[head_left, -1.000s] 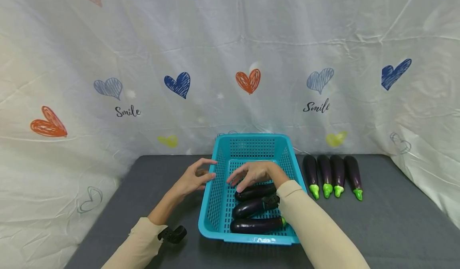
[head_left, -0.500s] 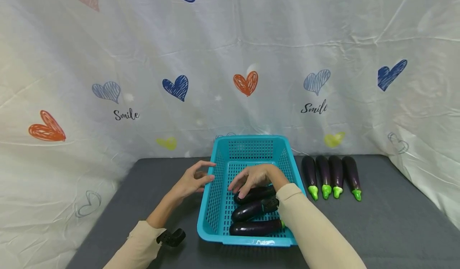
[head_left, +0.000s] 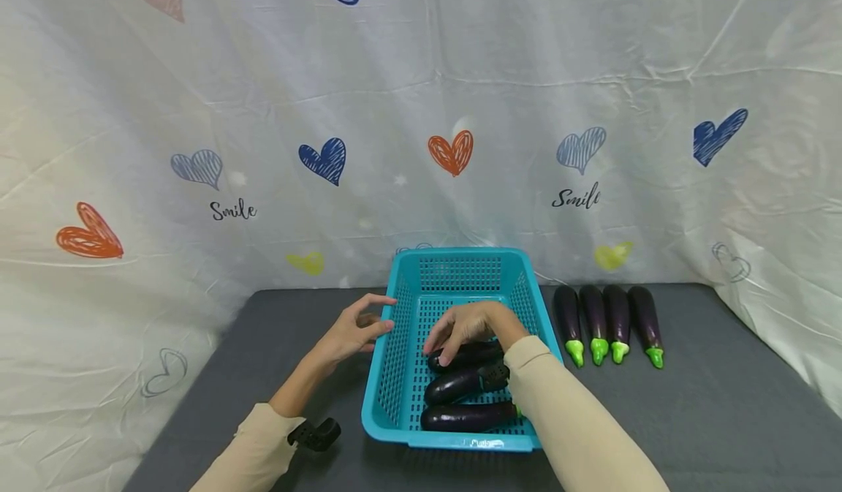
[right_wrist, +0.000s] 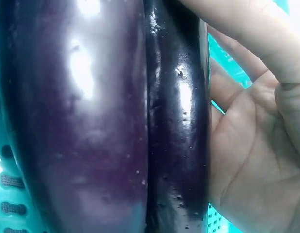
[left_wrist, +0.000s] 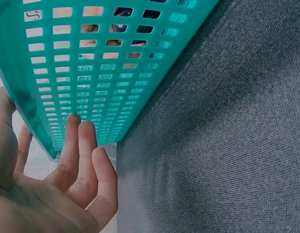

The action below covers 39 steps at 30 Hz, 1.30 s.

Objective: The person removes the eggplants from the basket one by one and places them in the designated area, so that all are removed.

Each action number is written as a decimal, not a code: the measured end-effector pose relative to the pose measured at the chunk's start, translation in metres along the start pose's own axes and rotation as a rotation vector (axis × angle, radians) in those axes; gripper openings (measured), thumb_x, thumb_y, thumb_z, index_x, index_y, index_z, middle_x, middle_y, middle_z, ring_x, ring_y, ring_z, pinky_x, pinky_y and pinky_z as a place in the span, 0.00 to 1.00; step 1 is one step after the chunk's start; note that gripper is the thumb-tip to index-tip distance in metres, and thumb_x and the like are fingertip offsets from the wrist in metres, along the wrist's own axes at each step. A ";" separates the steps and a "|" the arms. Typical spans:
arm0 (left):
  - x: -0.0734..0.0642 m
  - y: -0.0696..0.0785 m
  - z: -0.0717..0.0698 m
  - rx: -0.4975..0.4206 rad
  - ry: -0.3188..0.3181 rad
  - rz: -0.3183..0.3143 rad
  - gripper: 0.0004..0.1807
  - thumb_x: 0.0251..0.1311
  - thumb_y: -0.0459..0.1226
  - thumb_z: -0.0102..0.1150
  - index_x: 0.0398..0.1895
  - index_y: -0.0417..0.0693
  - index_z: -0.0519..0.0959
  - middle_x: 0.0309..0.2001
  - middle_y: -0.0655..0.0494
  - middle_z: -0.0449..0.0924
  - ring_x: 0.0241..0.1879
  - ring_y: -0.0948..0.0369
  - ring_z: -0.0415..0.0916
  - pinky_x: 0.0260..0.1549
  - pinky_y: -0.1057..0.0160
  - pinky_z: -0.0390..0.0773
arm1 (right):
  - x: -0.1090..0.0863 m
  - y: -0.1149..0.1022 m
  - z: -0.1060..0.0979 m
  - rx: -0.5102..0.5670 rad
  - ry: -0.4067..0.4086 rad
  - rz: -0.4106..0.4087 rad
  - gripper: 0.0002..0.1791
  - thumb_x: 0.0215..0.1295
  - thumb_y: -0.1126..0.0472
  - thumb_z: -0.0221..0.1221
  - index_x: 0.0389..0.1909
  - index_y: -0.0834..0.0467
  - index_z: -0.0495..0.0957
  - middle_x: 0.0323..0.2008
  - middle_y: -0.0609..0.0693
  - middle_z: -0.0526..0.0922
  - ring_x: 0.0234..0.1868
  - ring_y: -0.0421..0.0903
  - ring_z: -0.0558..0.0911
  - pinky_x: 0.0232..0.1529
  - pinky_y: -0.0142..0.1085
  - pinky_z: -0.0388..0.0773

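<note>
Three dark purple eggplants lie crosswise in the blue plastic basket (head_left: 454, 439). My right hand (head_left: 468, 322) reaches in from above and holds the farthest eggplant (head_left: 475, 357), thumb on the near side and fingers beyond it. In the right wrist view that eggplant (right_wrist: 178, 126) lies against the palm, beside the middle eggplant (right_wrist: 87, 121). The nearest eggplant (head_left: 467, 417) shows part of its green stem. On the basket's left side, my left hand (head_left: 350, 332) rests loosely spread at the rim. Its fingers (left_wrist: 87, 141) lie along the perforated outer wall in the left wrist view.
Several eggplants (head_left: 617, 320) stand in a row to the right of the basket, green stems toward me. A dark grey cloth (head_left: 710, 419) covers the table. Behind hangs a white curtain (head_left: 388, 75) printed with hearts.
My right hand has lowered onto the farthest eggplant, and its fingers have closed in around it. The left hand stays at the basket rim. The head view has tilted slightly.
</note>
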<state>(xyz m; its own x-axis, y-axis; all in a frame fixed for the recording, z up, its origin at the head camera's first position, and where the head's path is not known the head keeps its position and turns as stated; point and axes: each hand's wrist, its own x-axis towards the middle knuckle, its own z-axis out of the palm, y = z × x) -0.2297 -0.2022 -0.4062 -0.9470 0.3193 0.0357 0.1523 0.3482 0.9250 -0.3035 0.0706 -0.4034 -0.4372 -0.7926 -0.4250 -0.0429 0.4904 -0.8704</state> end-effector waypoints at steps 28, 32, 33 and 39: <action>0.000 -0.001 0.000 -0.003 -0.002 0.005 0.27 0.72 0.43 0.62 0.71 0.55 0.70 0.56 0.43 0.79 0.55 0.46 0.76 0.52 0.33 0.74 | -0.001 0.005 0.001 0.039 0.125 -0.041 0.16 0.63 0.63 0.71 0.52 0.58 0.86 0.52 0.50 0.84 0.56 0.48 0.79 0.59 0.52 0.73; 0.000 0.000 0.000 0.007 -0.003 0.007 0.27 0.72 0.44 0.62 0.71 0.54 0.70 0.53 0.44 0.80 0.55 0.47 0.77 0.50 0.37 0.76 | 0.000 0.004 0.001 0.018 0.158 -0.044 0.17 0.62 0.61 0.71 0.53 0.57 0.86 0.53 0.48 0.84 0.57 0.48 0.79 0.59 0.55 0.73; 0.000 0.000 0.000 0.008 -0.004 0.008 0.27 0.72 0.44 0.62 0.71 0.54 0.69 0.53 0.45 0.81 0.55 0.48 0.77 0.50 0.38 0.77 | 0.000 0.004 0.001 0.012 0.169 -0.045 0.17 0.62 0.61 0.71 0.53 0.56 0.86 0.53 0.48 0.84 0.57 0.48 0.79 0.59 0.56 0.72; 0.000 0.001 -0.001 0.010 -0.020 0.024 0.27 0.73 0.43 0.61 0.72 0.52 0.68 0.48 0.46 0.82 0.51 0.50 0.78 0.47 0.43 0.79 | -0.001 -0.001 0.001 0.009 0.240 -0.077 0.16 0.63 0.59 0.72 0.52 0.54 0.86 0.54 0.47 0.83 0.59 0.50 0.77 0.58 0.61 0.72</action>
<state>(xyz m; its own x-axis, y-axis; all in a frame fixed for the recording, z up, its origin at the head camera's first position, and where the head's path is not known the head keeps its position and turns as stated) -0.2304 -0.2032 -0.4051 -0.9371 0.3455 0.0502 0.1779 0.3488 0.9202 -0.3025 0.0708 -0.4020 -0.6342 -0.7179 -0.2872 -0.0766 0.4279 -0.9006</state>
